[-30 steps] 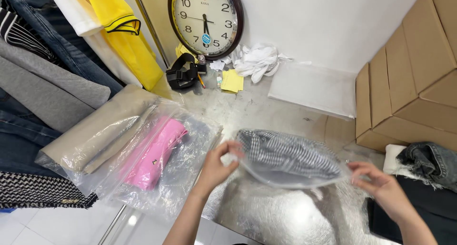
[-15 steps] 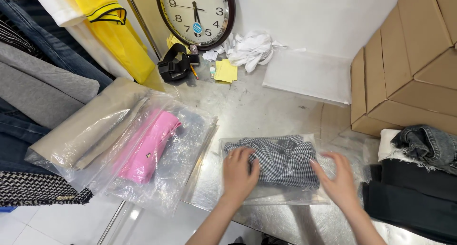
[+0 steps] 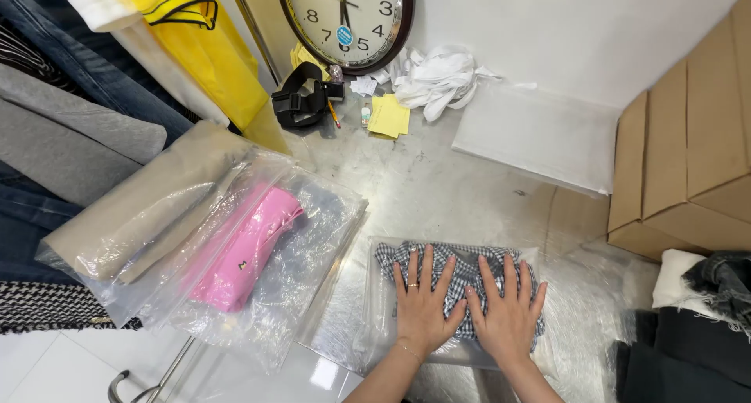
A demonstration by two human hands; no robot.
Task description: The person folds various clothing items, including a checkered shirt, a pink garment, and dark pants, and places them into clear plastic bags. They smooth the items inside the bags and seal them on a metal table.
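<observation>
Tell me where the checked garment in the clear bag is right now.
In the head view, the bagged checked garment lies low and centre-right on the metal table, flat under both hands, right of the bagged pink garment.

The checked bag [image 3: 458, 293], held up in the air by its two ends a second ago, now lies flat on the table [image 3: 438, 192]. The left hand [image 3: 421, 309] and right hand [image 3: 507, 315], then apart at its ends, now press side by side on top.
</observation>
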